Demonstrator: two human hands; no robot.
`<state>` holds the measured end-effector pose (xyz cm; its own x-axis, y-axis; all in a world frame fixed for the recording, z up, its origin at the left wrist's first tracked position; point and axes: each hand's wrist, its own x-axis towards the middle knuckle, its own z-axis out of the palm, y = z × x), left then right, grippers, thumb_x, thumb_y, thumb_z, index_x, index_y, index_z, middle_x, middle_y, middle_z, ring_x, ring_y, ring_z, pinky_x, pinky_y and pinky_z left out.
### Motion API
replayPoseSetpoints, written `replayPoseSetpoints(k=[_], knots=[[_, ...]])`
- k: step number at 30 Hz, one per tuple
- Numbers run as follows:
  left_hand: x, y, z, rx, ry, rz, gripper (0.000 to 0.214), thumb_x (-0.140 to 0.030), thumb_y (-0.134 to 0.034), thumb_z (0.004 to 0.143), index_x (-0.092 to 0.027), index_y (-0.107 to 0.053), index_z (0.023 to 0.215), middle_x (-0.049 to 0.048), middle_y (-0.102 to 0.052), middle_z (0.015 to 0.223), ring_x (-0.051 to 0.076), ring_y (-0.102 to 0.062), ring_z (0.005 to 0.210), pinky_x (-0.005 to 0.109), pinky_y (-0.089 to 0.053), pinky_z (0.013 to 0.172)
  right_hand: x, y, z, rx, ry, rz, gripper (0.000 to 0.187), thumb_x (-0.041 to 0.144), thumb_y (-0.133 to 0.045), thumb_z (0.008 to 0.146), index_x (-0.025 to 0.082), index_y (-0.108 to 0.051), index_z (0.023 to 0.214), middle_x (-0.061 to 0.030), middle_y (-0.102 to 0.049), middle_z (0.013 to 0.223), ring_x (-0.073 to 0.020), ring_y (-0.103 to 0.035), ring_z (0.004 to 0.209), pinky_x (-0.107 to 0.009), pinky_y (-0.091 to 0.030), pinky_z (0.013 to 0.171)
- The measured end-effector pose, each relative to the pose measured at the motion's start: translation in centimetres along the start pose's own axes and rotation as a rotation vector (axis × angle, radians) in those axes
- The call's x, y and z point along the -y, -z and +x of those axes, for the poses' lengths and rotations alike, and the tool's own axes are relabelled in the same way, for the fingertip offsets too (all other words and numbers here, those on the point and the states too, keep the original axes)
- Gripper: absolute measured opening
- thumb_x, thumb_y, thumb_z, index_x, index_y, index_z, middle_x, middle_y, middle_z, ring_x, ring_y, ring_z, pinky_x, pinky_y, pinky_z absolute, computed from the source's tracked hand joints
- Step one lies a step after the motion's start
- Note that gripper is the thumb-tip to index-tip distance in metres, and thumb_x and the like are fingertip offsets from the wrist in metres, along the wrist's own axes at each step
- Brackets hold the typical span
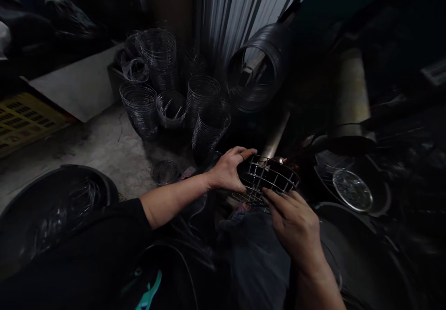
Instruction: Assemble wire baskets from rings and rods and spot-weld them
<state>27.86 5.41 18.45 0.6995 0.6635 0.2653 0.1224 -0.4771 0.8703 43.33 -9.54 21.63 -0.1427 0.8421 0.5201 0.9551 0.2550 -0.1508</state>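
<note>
Yellow plastic crate (24, 119), slotted and low, sits at the far left edge of the grey concrete floor (104, 142). Nearer you, a broad black round tub (88, 173) contains loose wire. A teal curved handle (150, 293) shows low beside your dark sleeve. Dark stacked cylinders of thin wire rings (139, 110) stand toward the floor's back edge.

Your left forearm slants up and inward, and your left hand (228, 168) makes a wide C: index finger stretched along the top, thumb dropped below, clamped on the left side of a round silver wire-grid basket (271, 172). That basket is tilted in front of your knees, between your separated hands. Your right forearm rises from below; your right hand (296, 221) is back-up, fingers pointing up-left, tips at the near rim. Whether it grips, you cannot tell. Farther right, a dark round basin (383, 194) holds a shiny wire ring (352, 190).
</note>
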Motion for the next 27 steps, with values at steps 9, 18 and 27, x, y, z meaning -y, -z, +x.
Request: replayPoseSetpoints(k=[9, 18, 27], knots=[[0.0, -0.1, 2.0, 0.008, 0.051, -0.006, 0.103, -0.03, -0.084, 0.039, -0.016, -0.049, 0.135, 0.0109, -0.049, 0.126, 0.029, -0.053, 0.116, 0.043, -0.045, 0.104, -1.5, -0.1, 1.2, -0.011, -0.034, -0.005, 0.02, 0.017, -0.053, 0.091, 0.014, -0.072, 0.098, -0.0059, -0.071, 0.078, -0.0163, -0.059, 0.063, -0.03, -0.05, 0.067], [0.3, -0.2, 2.7, 0.016, 0.06, -0.059, 0.103, -0.025, -0.085, 0.035, -0.015, -0.052, 0.131, 0.0106, -0.05, 0.122, 0.028, -0.054, 0.113, 0.041, -0.048, 0.101, -1.8, -0.1, 1.8, -0.018, -0.065, 0.019, 0.02, 0.024, -0.054, 0.092, 0.017, -0.073, 0.095, -0.0052, -0.071, 0.076, -0.0165, -0.059, 0.064, -0.029, -0.05, 0.065], [0.4, -0.2, 5.2, 0.009, 0.143, -0.026, 0.101, -0.024, -0.084, 0.037, -0.015, -0.052, 0.133, 0.0108, -0.05, 0.125, 0.027, -0.056, 0.11, 0.038, -0.049, 0.099, -3.7, -0.4, 3.4, -0.107, -0.086, 0.011, 0.02, 0.025, -0.058, 0.09, 0.015, -0.075, 0.092, -0.0053, -0.073, 0.078, -0.0166, -0.063, 0.063, -0.029, -0.051, 0.065]])
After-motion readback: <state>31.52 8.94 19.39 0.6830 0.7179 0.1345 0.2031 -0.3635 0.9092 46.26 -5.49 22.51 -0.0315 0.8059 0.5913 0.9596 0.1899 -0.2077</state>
